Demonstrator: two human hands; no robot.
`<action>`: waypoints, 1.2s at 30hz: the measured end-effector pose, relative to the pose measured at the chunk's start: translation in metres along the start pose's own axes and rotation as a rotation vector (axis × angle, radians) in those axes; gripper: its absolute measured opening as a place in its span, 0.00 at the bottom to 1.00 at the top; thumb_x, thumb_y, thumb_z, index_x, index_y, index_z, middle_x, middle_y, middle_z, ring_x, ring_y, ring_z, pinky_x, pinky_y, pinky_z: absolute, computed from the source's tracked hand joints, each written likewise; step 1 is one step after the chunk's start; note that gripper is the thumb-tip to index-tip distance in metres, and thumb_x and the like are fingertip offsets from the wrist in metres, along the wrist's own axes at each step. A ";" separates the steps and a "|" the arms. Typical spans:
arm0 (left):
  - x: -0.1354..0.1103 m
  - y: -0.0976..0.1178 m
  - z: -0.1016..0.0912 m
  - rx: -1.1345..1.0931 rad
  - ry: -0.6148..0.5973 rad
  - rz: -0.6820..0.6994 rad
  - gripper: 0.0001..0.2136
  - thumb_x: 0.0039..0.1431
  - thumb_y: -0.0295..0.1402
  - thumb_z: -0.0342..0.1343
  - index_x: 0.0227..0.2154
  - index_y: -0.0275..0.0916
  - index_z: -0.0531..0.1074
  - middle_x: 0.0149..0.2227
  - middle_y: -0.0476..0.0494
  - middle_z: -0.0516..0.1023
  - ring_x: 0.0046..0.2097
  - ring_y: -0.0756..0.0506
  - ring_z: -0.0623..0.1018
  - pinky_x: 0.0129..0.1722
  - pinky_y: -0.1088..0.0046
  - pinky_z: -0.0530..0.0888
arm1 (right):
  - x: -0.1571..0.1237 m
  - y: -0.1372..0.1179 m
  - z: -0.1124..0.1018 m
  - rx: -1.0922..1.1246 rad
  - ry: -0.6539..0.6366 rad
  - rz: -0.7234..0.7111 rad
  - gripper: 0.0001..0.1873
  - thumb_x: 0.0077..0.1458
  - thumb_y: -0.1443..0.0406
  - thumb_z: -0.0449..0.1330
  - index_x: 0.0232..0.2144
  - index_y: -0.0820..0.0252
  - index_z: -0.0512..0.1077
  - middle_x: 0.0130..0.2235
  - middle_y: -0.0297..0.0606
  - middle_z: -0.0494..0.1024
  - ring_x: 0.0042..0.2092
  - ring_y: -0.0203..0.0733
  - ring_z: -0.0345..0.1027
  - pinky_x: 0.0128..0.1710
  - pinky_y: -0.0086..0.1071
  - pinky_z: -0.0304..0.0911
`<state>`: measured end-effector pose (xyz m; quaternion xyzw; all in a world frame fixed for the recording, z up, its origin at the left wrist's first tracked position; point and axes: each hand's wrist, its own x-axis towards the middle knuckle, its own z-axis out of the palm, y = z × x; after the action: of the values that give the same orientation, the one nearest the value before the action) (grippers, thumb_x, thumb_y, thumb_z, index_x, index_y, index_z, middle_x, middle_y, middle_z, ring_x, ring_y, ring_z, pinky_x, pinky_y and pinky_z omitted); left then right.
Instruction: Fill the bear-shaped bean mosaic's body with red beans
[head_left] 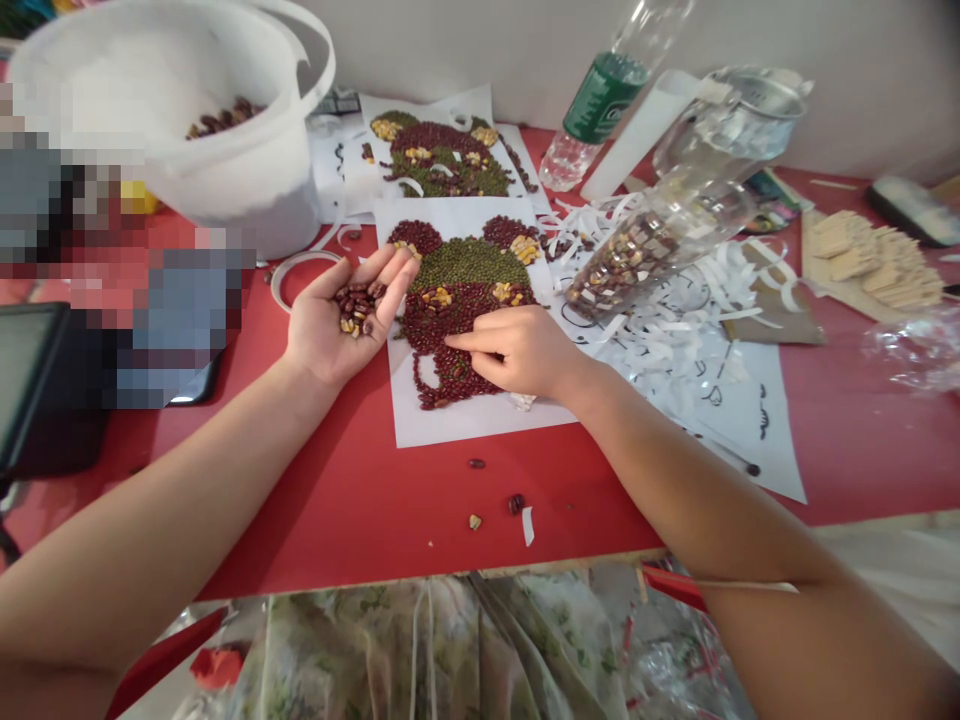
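Lying under the right hand (pixel 521 350), red beans (pixel 427 325) seemingly touch it.

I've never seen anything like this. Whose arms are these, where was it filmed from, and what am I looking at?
There's no machine working here: these are a person's bare arms, seen from a camera worn on that person's head, looking forward and down. The left hand is cupped palm up, holding dark red beans with some yellowish pieces. The right hand points its index finger at a bean picture on white paper; whether the fingertip touches is unclear. Around them on the red table are a white bucket, a green-labelled bottle and white paper strips.
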<state>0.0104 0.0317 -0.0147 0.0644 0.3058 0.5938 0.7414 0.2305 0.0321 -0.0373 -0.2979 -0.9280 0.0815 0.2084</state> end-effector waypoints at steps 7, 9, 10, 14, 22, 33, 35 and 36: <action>-0.001 0.001 0.001 -0.006 0.016 -0.007 0.23 0.71 0.31 0.37 0.66 0.31 0.55 0.51 0.38 0.80 0.58 0.45 0.78 0.49 0.77 0.80 | 0.001 -0.005 -0.002 -0.062 -0.070 -0.011 0.21 0.57 0.70 0.51 0.43 0.58 0.82 0.22 0.35 0.74 0.28 0.36 0.63 0.30 0.31 0.53; 0.000 0.001 0.000 0.000 0.012 -0.010 0.23 0.71 0.31 0.38 0.65 0.32 0.55 0.50 0.38 0.81 0.57 0.44 0.78 0.49 0.76 0.80 | 0.001 -0.005 0.000 -0.048 -0.055 -0.007 0.20 0.57 0.70 0.52 0.42 0.58 0.83 0.23 0.35 0.74 0.28 0.36 0.62 0.30 0.31 0.53; 0.000 0.001 0.000 0.002 0.010 -0.011 0.22 0.71 0.31 0.38 0.65 0.32 0.56 0.50 0.38 0.81 0.57 0.44 0.78 0.49 0.76 0.80 | 0.001 -0.005 0.002 -0.034 -0.037 0.002 0.20 0.57 0.70 0.52 0.42 0.59 0.83 0.24 0.35 0.74 0.29 0.35 0.63 0.30 0.31 0.54; 0.001 0.002 -0.001 0.011 0.016 -0.003 0.23 0.71 0.31 0.39 0.65 0.29 0.55 0.50 0.37 0.81 0.58 0.43 0.77 0.50 0.76 0.80 | 0.002 -0.001 0.007 0.008 0.070 0.001 0.20 0.59 0.71 0.50 0.44 0.61 0.81 0.29 0.38 0.73 0.32 0.37 0.61 0.34 0.33 0.59; -0.001 0.000 0.000 0.019 0.003 0.001 0.22 0.71 0.30 0.38 0.63 0.27 0.58 0.43 0.39 0.83 0.56 0.43 0.79 0.50 0.76 0.80 | 0.004 0.002 0.005 -0.080 0.055 -0.185 0.17 0.61 0.68 0.53 0.43 0.61 0.81 0.35 0.42 0.69 0.37 0.43 0.56 0.39 0.39 0.60; -0.006 -0.002 -0.001 -0.010 0.014 0.007 0.23 0.71 0.31 0.36 0.66 0.35 0.56 0.55 0.39 0.78 0.60 0.45 0.76 0.54 0.74 0.78 | 0.002 0.000 0.009 0.051 0.125 -0.140 0.16 0.60 0.67 0.53 0.42 0.58 0.80 0.44 0.45 0.73 0.45 0.46 0.64 0.47 0.46 0.65; -0.008 -0.004 -0.001 0.000 0.002 -0.003 0.23 0.71 0.31 0.36 0.66 0.36 0.56 0.54 0.40 0.79 0.60 0.45 0.76 0.55 0.71 0.77 | 0.002 -0.004 0.005 0.075 0.173 -0.101 0.15 0.61 0.67 0.53 0.44 0.57 0.78 0.44 0.44 0.74 0.45 0.44 0.66 0.46 0.44 0.66; -0.010 -0.005 -0.001 0.003 -0.007 -0.010 0.23 0.71 0.31 0.36 0.66 0.36 0.56 0.53 0.40 0.80 0.60 0.45 0.76 0.55 0.71 0.77 | 0.003 -0.007 0.003 0.077 0.209 -0.083 0.15 0.62 0.66 0.53 0.46 0.56 0.77 0.44 0.43 0.74 0.44 0.43 0.66 0.45 0.42 0.66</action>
<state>0.0129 0.0205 -0.0141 0.0662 0.3045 0.5894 0.7453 0.2233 0.0284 -0.0374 -0.2576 -0.9089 0.0770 0.3187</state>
